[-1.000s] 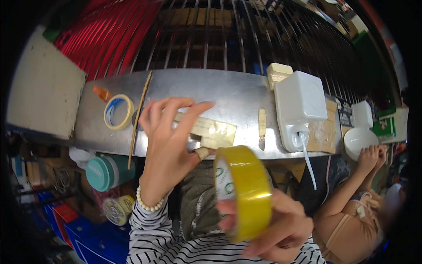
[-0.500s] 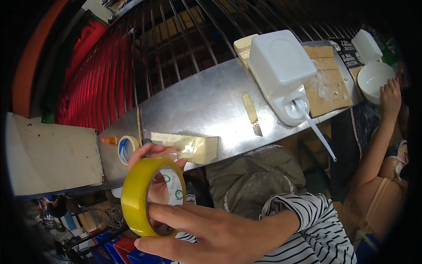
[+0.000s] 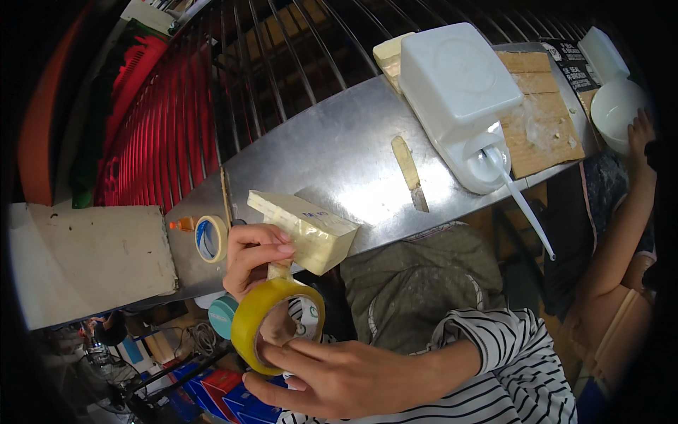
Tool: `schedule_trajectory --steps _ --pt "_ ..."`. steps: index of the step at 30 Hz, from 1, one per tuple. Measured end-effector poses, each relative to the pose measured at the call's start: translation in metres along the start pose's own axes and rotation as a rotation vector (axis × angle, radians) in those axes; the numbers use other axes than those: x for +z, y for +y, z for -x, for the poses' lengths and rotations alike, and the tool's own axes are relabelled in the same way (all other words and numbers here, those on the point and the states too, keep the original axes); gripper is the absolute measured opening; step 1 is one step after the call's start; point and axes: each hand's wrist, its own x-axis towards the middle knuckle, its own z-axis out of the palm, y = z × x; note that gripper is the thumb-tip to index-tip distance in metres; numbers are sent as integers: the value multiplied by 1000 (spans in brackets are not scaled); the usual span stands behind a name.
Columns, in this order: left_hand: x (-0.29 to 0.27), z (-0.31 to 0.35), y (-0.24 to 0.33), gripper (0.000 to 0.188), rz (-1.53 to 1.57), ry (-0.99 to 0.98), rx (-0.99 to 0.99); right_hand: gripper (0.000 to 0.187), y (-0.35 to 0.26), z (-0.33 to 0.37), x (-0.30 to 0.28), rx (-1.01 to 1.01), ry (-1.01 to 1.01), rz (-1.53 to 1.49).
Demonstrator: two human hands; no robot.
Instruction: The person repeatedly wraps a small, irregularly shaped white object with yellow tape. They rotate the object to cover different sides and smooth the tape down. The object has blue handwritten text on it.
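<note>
The right hand [image 3: 346, 374] grips a glossy yellow tape roll [image 3: 272, 321] by its rim, just below the brushed-metal counter [image 3: 339, 155]. The left hand [image 3: 254, 258] pinches the tape's free end against a pale wrapped rectangular block [image 3: 304, 230] at the counter's edge.

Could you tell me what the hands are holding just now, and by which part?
The right hand grips the yellow tape roll by its ring. The left hand presses the cream block at its near end, pinching the tape strip.
</note>
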Motion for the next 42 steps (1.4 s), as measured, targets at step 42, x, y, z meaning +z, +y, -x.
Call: schedule_trajectory --steps 42 --pt "3 -11 -19 25 253 -30 40 30 86 -33 -47 487 378 -136"
